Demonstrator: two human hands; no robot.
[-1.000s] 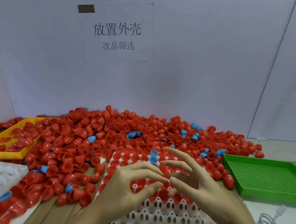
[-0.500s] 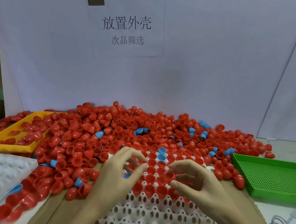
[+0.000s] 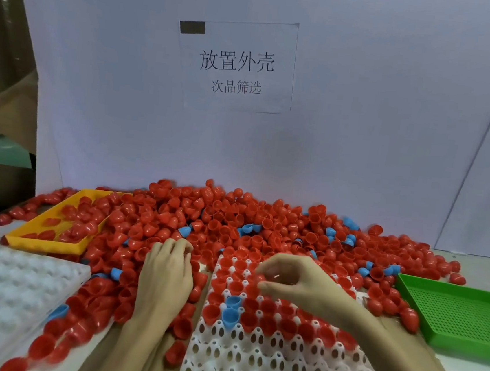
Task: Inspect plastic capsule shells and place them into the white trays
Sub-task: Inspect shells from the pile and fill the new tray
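right hand [image 3: 302, 285] poised over white tray [image 3: 264, 365], fingers curled in a narrow pinch, contents blurred, cannot be told | left hand [image 3: 166, 270] laid on red shell pile [image 3: 203, 220], fingers bent into it | empty cells lie nearer than the fingers | shells glossy, round-bottomed cups; tray moulded, perforated

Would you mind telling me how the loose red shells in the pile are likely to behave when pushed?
The red shells look rounded and glossy, so they probably roll and slip. Being hollow cups, they are likely light and scatter easily.
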